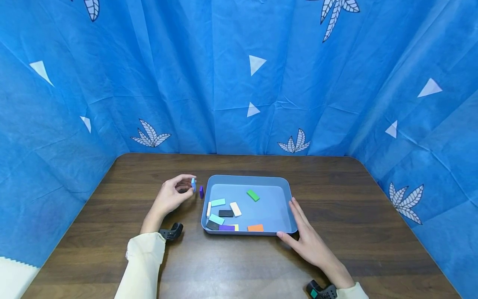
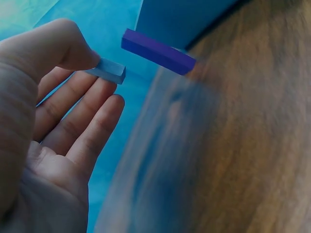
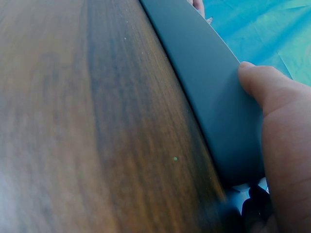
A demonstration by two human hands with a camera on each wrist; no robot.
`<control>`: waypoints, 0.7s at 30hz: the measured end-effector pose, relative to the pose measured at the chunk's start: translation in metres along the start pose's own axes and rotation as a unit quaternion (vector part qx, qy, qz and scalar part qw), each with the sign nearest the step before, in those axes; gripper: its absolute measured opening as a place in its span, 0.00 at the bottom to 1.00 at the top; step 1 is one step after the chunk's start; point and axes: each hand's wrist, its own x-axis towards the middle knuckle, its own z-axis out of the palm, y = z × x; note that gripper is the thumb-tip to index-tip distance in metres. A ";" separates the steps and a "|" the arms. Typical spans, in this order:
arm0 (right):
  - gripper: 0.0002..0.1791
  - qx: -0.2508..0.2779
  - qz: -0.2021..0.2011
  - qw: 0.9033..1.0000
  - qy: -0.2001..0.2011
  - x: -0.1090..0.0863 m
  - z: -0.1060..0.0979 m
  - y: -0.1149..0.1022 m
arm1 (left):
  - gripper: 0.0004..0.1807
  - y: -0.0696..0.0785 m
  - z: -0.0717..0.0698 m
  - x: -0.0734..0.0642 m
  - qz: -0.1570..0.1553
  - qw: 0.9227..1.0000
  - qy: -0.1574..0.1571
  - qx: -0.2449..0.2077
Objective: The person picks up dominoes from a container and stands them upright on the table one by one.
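My left hand (image 1: 172,196) pinches a small light blue block (image 2: 112,71) between thumb and fingers, left of the tray. Just right of it a purple block (image 1: 201,192) stands on edge on the table, apart from the held one. The blue-grey tray (image 1: 248,180) holds several flat blocks, among them a green block (image 1: 253,195), an orange block (image 1: 255,228) and a white block (image 1: 235,209). At the tray's front right corner rests my right hand (image 1: 308,238), its fingers extended along the right side. Its thumb touches the front rim, as the right wrist view shows.
The brown wooden table (image 1: 373,232) lies under everything. A blue patterned curtain (image 1: 231,83) hangs behind the table and along both sides. Most blocks in the tray lie toward its left and front walls.
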 end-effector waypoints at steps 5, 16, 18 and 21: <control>0.52 0.000 0.004 1.000 -0.003 0.000 0.000 -0.001 | 0.21 -0.007 0.002 -0.001 -0.004 1.000 -0.013 -0.006; 0.52 -0.006 -0.006 1.000 0.002 0.002 0.000 0.000 | 0.20 -0.019 0.002 -0.002 -0.021 0.999 -0.032 -0.017; 0.52 -0.007 -0.007 1.000 0.004 0.002 0.000 0.000 | 0.20 -0.020 0.002 -0.003 -0.023 0.999 -0.037 -0.016; 0.52 -0.007 -0.006 1.000 0.004 0.001 0.000 0.001 | 0.20 -0.021 0.002 -0.003 -0.028 0.999 -0.041 -0.019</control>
